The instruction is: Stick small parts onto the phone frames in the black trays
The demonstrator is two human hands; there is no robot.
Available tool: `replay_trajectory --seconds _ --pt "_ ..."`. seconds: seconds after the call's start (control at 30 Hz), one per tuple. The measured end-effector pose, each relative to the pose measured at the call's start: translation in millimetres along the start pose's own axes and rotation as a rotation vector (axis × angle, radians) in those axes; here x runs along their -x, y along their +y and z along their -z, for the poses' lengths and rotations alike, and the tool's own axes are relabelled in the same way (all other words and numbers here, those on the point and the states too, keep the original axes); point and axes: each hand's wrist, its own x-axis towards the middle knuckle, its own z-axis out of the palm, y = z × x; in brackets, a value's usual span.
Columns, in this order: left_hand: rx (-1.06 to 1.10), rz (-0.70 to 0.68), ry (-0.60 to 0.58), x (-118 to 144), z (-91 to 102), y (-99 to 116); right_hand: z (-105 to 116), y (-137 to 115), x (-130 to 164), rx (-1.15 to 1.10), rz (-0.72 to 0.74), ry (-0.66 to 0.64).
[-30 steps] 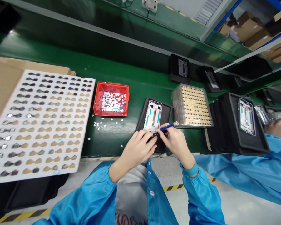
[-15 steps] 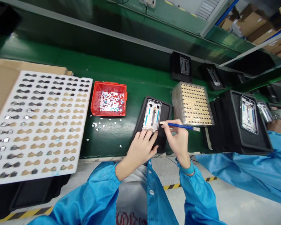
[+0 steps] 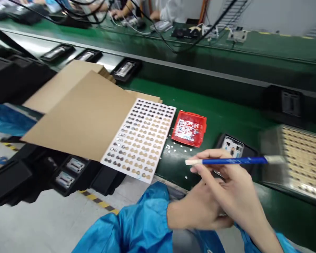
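Observation:
In my right hand is a blue pen-like stick with whitish ends, pinched between thumb and fingers and lying almost level. Just below and behind it is my left hand, overlapped by the right; its fingers are mostly hidden and slightly blurred. Beyond both hands a silver phone frame rests in a black tray, its lower part covered by my right hand. To the left, a red bin holds many small white pieces.
A white sheet with rows of dark and tan bow-shaped parts lies left, beside brown cardboard. Clear trays of tan parts are stacked right. Small white scraps dot the green bench. More black trays stand along the back.
The view has swung left. My hands have left the phone frame and come together nearer my body. The blue stick's tip is now away from the frame.

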Motion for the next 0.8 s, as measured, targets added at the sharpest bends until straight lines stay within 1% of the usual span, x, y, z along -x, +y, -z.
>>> replay_trajectory --seconds 0.07,0.1,0.13,0.17,0.23,0.27,0.3,0.37,0.43,0.47,0.53,0.6,0.63,0.67,0.73,0.8 --pt "0.053 -0.028 0.149 28 32.0 -11 -24 -2 -25 -0.091 0.019 -0.063" --pt "0.068 -0.006 0.250 44 49.6 -20 -37 -2 -37 -0.111 0.031 -0.097" --pt "0.065 0.062 0.360 61 66.9 -30 -51 -1 -49 -0.108 0.048 -0.141" --pt "0.026 0.158 0.467 78 83.1 -42 -67 1 -60 -0.073 0.072 -0.196" --pt "-0.165 0.391 0.633 109 109.6 -68 -101 1 -79 0.090 0.133 -0.336" --pt "-0.275 0.502 0.680 122 119.1 -81 -118 0 -87 0.198 0.172 -0.408" --pt "-0.370 0.596 0.695 134 126.0 -92 -136 -1 -94 0.304 0.215 -0.471" --pt "-0.472 0.708 0.655 150 133.2 -109 -168 -5 -103 0.461 0.305 -0.563" --pt "-0.497 0.746 0.580 160 134.3 -118 -193 -6 -108 0.537 0.389 -0.607" --pt "-0.500 0.753 0.553 162 133.8 -119 -202 -6 -109 0.555 0.418 -0.616" --pt "-0.504 0.762 0.530 164 132.7 -120 -211 -3 -108 0.550 0.442 -0.618" --pt "-0.498 0.770 0.546 163 133.1 -119 -208 1 -105 0.455 0.401 -0.571" --pt "-0.485 0.774 0.570 162 134.1 -118 -203 3 -103 0.363 0.350 -0.527" --pt "-0.458 0.775 0.605 160 135.5 -116 -195 4 -100 0.239 0.279 -0.481" --pt "-0.344 0.761 0.702 152 138.6 -111 -173 3 -92 -0.071 0.091 -0.416" --pt "-0.148 0.709 0.783 138 140.5 -102 -147 1 -82 -0.361 -0.102 -0.419"
